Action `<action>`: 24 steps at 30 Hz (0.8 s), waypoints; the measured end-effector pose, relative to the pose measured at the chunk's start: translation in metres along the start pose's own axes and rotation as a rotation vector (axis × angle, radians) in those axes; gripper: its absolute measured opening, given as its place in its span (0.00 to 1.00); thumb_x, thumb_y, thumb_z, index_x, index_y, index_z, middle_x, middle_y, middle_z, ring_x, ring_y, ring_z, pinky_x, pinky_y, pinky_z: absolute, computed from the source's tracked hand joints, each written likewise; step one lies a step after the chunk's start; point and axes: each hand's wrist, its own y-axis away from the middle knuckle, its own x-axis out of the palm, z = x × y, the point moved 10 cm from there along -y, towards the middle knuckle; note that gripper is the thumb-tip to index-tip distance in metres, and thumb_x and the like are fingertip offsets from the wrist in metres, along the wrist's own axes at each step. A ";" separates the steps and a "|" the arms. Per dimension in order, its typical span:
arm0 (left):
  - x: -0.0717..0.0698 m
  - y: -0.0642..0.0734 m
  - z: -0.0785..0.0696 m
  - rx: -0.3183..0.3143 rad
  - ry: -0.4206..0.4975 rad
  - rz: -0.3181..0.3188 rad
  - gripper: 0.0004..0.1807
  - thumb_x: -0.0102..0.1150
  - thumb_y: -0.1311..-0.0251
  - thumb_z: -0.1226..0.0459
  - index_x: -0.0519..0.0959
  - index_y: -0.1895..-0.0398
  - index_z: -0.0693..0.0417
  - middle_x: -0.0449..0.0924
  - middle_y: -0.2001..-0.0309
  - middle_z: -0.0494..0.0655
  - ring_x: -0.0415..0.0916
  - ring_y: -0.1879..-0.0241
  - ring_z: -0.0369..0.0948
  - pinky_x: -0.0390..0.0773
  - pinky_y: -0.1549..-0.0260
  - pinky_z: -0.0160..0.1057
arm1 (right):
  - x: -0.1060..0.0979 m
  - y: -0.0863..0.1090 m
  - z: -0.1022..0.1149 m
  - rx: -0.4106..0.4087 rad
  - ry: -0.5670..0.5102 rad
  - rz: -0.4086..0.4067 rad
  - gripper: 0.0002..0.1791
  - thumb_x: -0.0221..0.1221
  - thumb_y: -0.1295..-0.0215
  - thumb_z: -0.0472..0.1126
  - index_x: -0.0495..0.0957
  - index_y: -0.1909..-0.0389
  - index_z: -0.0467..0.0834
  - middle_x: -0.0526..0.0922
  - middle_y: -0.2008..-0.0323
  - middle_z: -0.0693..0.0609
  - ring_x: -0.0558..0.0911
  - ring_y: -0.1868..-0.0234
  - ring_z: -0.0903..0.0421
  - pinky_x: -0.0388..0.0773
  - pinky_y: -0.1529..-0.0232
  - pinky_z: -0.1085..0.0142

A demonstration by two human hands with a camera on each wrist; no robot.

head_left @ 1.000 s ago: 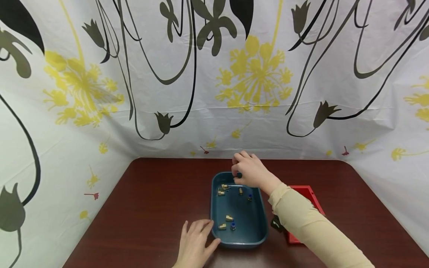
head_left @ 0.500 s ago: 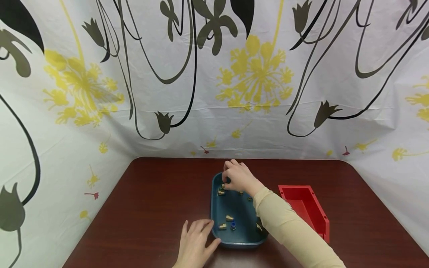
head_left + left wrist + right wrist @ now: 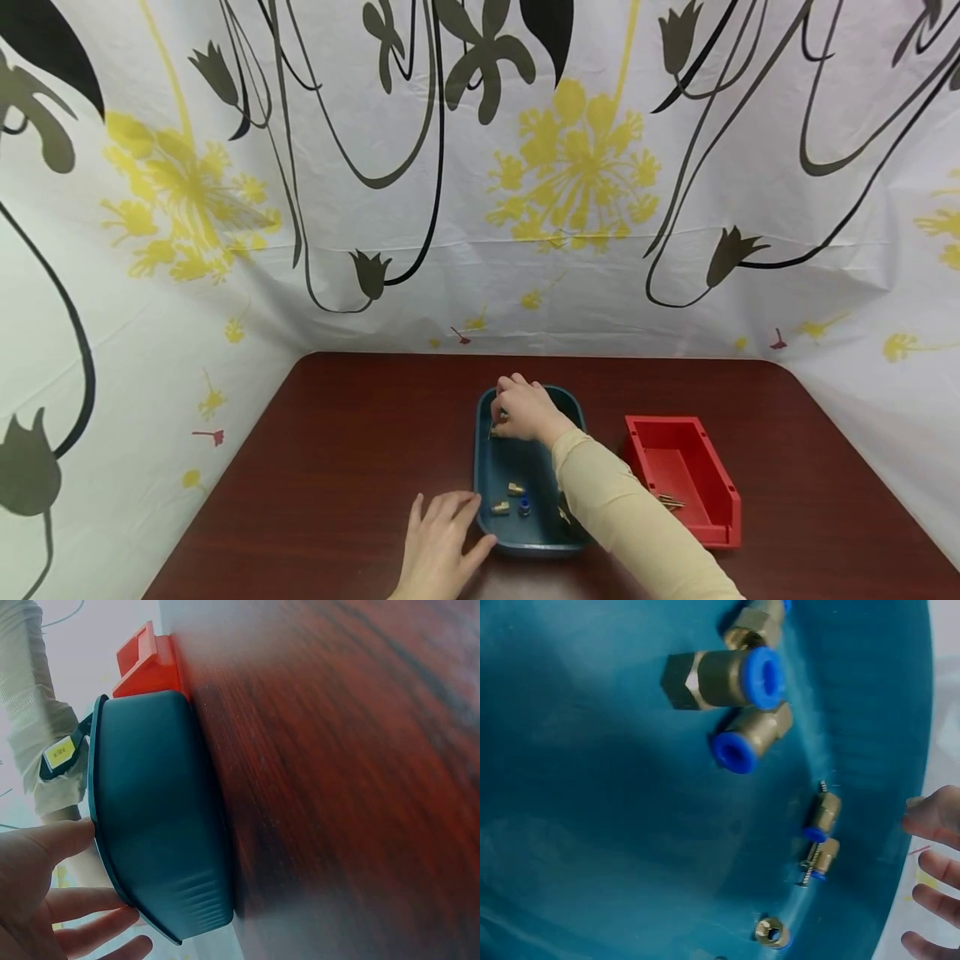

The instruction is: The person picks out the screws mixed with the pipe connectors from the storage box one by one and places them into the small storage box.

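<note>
A teal tray (image 3: 517,458) holds several brass push-in fittings with blue collars (image 3: 724,679). Over its far left part reaches my right hand (image 3: 525,410), fingers bent downward above the fittings there. In the right wrist view that hand's thumb and fingers (image 3: 937,877) are spread apart, with nothing seen between them. Two fittings (image 3: 825,810) lie together with thin screws (image 3: 805,877) near the tray wall. Three more fittings sit at the near end. My left hand (image 3: 442,542) touches the tray's near left corner; its thumb and fingertips rest against the rim in the left wrist view.
Right of the tray stands a red bin (image 3: 678,471) with a few thin metal pieces (image 3: 670,502) in it, partly behind the right sleeve (image 3: 630,508). A black strap with a yellow label (image 3: 60,752) is on the right wrist. Patterned cloth hangs behind the brown table (image 3: 375,450).
My right hand has moved left and nearer, from the tray's far rim to its far left part. The sleeve uncovers more of the red bin. The left hand stays in place.
</note>
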 end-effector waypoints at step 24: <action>-0.002 0.001 0.000 0.015 0.010 -0.028 0.24 0.59 0.52 0.47 0.79 0.56 0.52 0.72 0.57 0.42 0.69 0.55 0.43 0.59 0.56 0.63 | 0.035 -0.003 -0.023 0.115 0.044 -0.003 0.03 0.66 0.53 0.45 0.81 0.77 0.53 0.67 0.69 0.54 0.66 0.64 0.54 0.68 0.64 0.52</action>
